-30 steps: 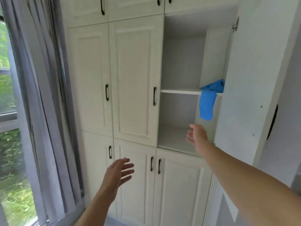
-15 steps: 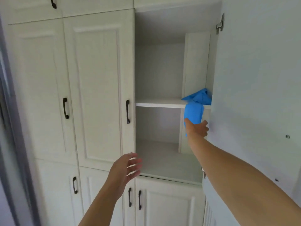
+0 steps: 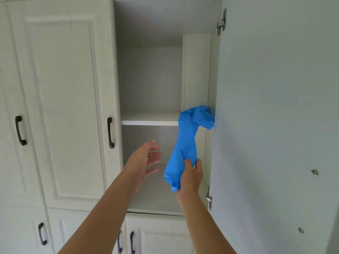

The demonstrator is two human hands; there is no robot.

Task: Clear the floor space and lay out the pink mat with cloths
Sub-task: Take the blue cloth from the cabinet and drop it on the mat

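Note:
A bright blue cloth hangs stretched from the right end of the middle shelf of an open white cupboard. Its upper part is still bunched on the shelf by the open door. My right hand is closed around the cloth's lower end, below the shelf. My left hand is raised just left of the cloth, fingers spread, holding nothing. No pink mat is in view.
The open cupboard door fills the right side, with hinges on its inner edge. Closed white doors with dark handles stand to the left and below. Apart from the cloth, nothing lies on the cupboard's shelves.
My right hand has closed on the hanging end of the blue cloth and pulled it down and out. My left hand has risen toward the cloth. The view has moved closer to the cupboard.

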